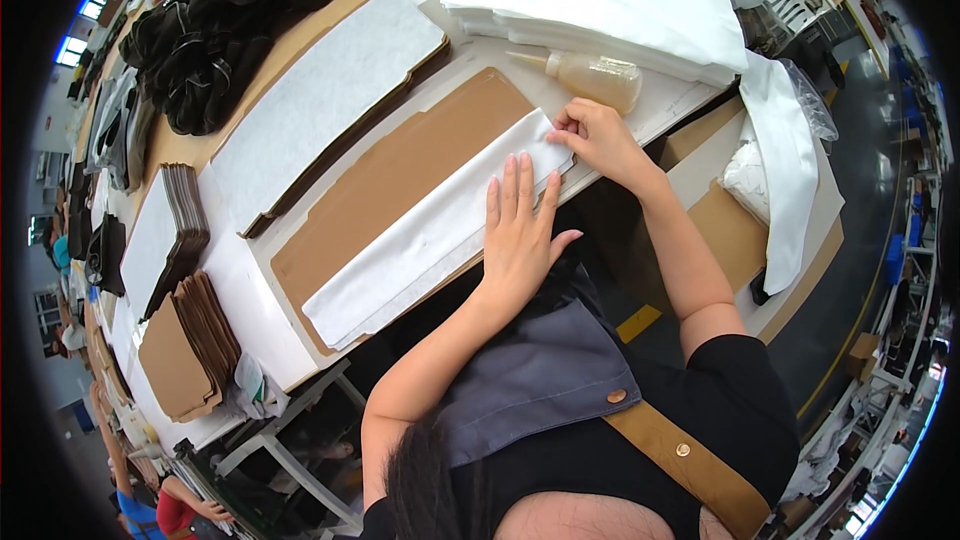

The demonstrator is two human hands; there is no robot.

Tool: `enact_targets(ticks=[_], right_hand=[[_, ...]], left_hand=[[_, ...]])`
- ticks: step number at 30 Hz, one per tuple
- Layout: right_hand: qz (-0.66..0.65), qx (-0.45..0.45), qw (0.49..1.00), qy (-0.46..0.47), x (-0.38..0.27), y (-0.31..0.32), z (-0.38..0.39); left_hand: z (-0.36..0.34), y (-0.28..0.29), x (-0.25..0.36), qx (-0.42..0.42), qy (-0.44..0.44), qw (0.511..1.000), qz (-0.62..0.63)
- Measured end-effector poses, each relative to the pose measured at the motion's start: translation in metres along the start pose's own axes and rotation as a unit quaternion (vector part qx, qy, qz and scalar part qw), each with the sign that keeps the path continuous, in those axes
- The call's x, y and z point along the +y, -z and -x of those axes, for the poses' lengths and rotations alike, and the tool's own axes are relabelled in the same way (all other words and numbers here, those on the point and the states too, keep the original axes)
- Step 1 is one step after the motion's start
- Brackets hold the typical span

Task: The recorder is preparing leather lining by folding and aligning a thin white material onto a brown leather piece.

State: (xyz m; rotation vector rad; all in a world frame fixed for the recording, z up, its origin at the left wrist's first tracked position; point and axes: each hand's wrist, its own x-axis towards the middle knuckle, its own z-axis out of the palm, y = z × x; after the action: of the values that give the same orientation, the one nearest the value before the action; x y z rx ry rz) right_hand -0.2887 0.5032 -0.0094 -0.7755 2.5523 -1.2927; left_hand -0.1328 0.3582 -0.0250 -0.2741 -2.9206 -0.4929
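A brown panel (410,165) lies on the white worktop in front of me, slanting up to the right. Along its near edge runs a folded white fabric strip (410,250), covering that side of the panel. My left hand (520,225) rests flat on the strip near its right part, fingers stretched out. At the strip's right end, my right hand (598,140) pinches the fabric corner between thumb and fingers. Just beyond the right hand, a clear squeeze bottle (595,80) with a pointed nozzle lies on its side, holding pale liquid.
A white-topped pile of panels (330,90) lies beyond the brown panel. Stacked white fabric (600,5) stands at the far right, dark garments (210,50) at the far left. Brown panels (190,350) are stacked at left. White cloth (785,180) hangs over boards at right.
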Motion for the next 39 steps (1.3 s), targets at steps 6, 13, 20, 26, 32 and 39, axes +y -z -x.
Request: enact_targets(ticks=[6, 13, 20, 26, 32, 39], right_hand=[[-0.065, -0.042, 0.997, -0.028, 0.008, 0.006, -0.007], [-0.029, -0.051, 0.998, -0.036, 0.001, 0.01, -0.007], [-0.047, 0.005, 0.998, -0.049, -0.002, 0.006, -0.001], [-0.083, 0.102, 0.991, 0.04, -0.018, -0.013, 0.025], [-0.127, 0.065, 0.988, 0.056, -0.017, -0.022, 0.039], [0.106, -0.024, 0.959, 0.262, -0.056, -0.062, 0.064]], left_hand=[[-0.013, -0.004, 0.006, 0.015, 0.001, 1.0, 0.004], [-0.016, -0.008, 0.006, 0.031, 0.013, 0.999, 0.001], [-0.016, -0.009, 0.009, 0.017, 0.024, 0.999, -0.024], [-0.014, 0.005, 0.005, 0.009, 0.028, 0.998, 0.054], [0.025, 0.031, -0.027, 0.062, 0.044, 0.973, 0.219], [0.126, 0.054, -0.039, -0.026, 0.149, 0.988, -0.02]])
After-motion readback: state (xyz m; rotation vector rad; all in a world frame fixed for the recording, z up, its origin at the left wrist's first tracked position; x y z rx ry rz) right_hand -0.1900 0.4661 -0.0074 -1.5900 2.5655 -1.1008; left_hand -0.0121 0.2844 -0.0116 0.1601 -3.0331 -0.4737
